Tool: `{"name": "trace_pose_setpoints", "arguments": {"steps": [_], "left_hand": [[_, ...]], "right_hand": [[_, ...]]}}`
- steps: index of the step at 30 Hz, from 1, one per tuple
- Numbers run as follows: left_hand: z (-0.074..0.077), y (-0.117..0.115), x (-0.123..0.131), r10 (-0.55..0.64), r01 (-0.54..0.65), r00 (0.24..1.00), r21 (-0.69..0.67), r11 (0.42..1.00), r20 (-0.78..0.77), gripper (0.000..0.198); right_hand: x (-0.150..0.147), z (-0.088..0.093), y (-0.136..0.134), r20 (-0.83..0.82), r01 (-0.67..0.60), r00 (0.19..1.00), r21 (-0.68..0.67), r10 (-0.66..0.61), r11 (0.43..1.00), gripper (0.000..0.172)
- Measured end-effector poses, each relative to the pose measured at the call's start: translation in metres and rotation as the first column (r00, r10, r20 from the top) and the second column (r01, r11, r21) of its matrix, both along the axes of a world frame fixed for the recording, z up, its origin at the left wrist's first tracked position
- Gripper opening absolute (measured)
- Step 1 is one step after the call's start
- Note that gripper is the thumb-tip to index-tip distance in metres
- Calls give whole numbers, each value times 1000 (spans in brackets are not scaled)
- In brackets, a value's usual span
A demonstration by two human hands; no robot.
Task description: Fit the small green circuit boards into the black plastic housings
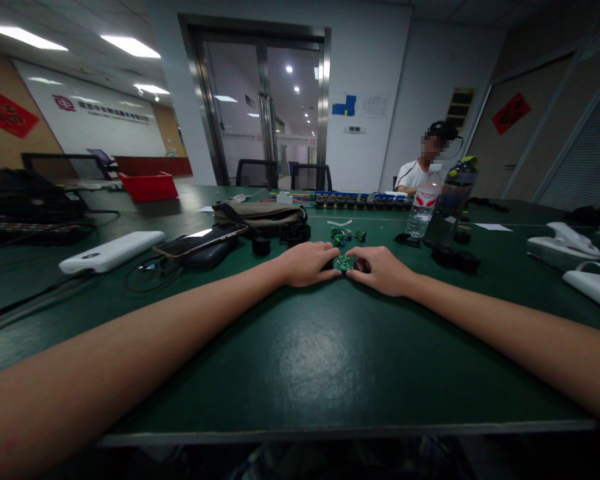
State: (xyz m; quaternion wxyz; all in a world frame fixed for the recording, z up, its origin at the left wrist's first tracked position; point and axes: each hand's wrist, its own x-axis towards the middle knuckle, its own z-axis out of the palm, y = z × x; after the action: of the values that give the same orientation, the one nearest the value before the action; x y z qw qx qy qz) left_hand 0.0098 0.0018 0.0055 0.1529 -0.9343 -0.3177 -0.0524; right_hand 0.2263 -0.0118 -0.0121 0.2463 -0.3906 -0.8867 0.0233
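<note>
A small green circuit board (344,263) sits between my two hands, low over the green tabletop (305,360). My left hand (307,264) is closed on its left edge, with the thumb at the near side and the fingers at the far side. Gripping the right edge is my right hand (383,270), thumb and index finger curled around that end. Something dark shows within the right hand's curl, too shaded to name. Just beyond the hands lie several more small green circuit boards (341,235) in a loose group.
Left of my hands are a phone (205,240), a white power bank (113,252) with cables, and a grey bag (263,215). A clear water bottle (423,207) and a dark bottle (450,207) stand to the right. Behind them sits a person (414,176). A red bin (150,187) stands far left.
</note>
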Motion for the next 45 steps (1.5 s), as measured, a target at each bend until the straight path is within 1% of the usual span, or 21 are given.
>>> {"name": "trace_pose_setpoints", "arguments": {"steps": [9, 20, 33, 45], "left_hand": [[-2, 1, -1, -10, 10, 1000, 32, 999, -4, 36], [0, -1, 0, 22, -22, 1000, 35, 999, -21, 38], [0, -1, -1, 3, -3, 1000, 16, 1000, 20, 37], [-2, 0, 0, 13, -13, 1000, 23, 1000, 7, 37]], "right_hand": [[0, 0, 0, 6, -1, 1000, 0, 1, 1000, 26], [0, 0, 0, -11, -8, 1000, 12, 8, 1000, 24], [0, 1, 0, 0, -8, 1000, 21, 8, 1000, 25], [1, -1, 1, 6, -7, 1000, 15, 7, 1000, 26]]}}
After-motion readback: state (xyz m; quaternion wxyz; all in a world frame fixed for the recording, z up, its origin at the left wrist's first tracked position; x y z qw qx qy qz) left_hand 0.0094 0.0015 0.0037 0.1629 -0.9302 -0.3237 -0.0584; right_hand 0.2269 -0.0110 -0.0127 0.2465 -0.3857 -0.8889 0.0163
